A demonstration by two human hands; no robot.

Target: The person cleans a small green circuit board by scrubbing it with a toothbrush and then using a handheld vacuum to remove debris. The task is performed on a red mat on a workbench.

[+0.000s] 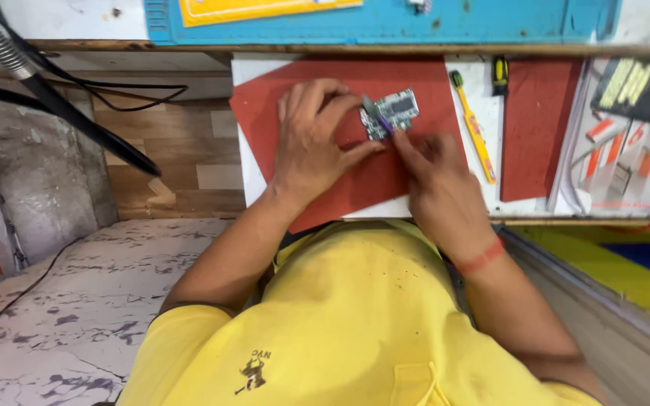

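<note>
Head view: left hand (311, 143) pins circuit board (390, 113); right hand (434, 174) grips tool (377, 116).

Small grey-green circuit board (391, 113), roughly rectangular and densely populated with components, lying flat on a red mat (355, 188) on the surface. A slim tool with a purple shaft (377, 119) rests tilted across its left portion, tip on the board.

Circuit board (393, 113): near edge hidden under left hand (311, 143) fingers; components too small to tell. Thin tool at the board: handle buried in right hand (434, 177), tip blurred. Blue mat (415, 26) beyond the board: cut off by top edge.
</note>
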